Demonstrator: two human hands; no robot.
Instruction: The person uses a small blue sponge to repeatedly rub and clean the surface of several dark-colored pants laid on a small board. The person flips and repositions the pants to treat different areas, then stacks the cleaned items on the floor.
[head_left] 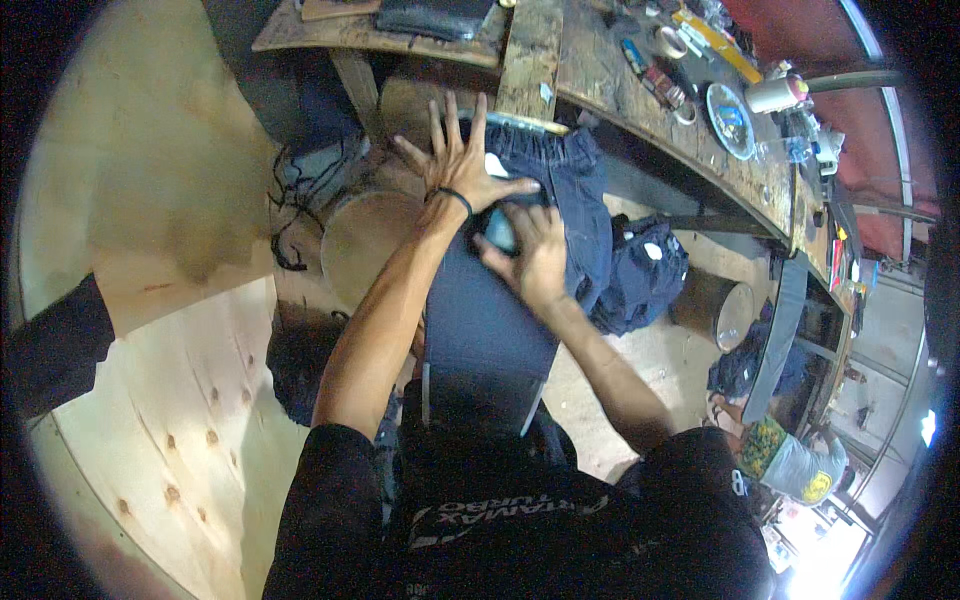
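Dark blue trousers (490, 310) with a gathered elastic waistband stretch from my lap toward the workbench. My left hand (448, 160) lies near the waistband with its fingers spread wide, and a black band circles its wrist. Just to its right and nearer to me, my right hand (535, 245) curls round a small, rounded, pale blue object (500, 232) against the cloth. Motion blurs that hand a little, and its fingers partly hide the object, so its kind is unclear. A white patch (494, 165) shows on the cloth between the hands.
A worn wooden workbench (610, 110) runs along the far right, bearing a plate (729, 122), a thread cone (778, 94) and tape rolls. Dark garments (645, 275) are heaped right of my legs. Plywood (180, 400) stands at left. Another person (800, 465) is at lower right.
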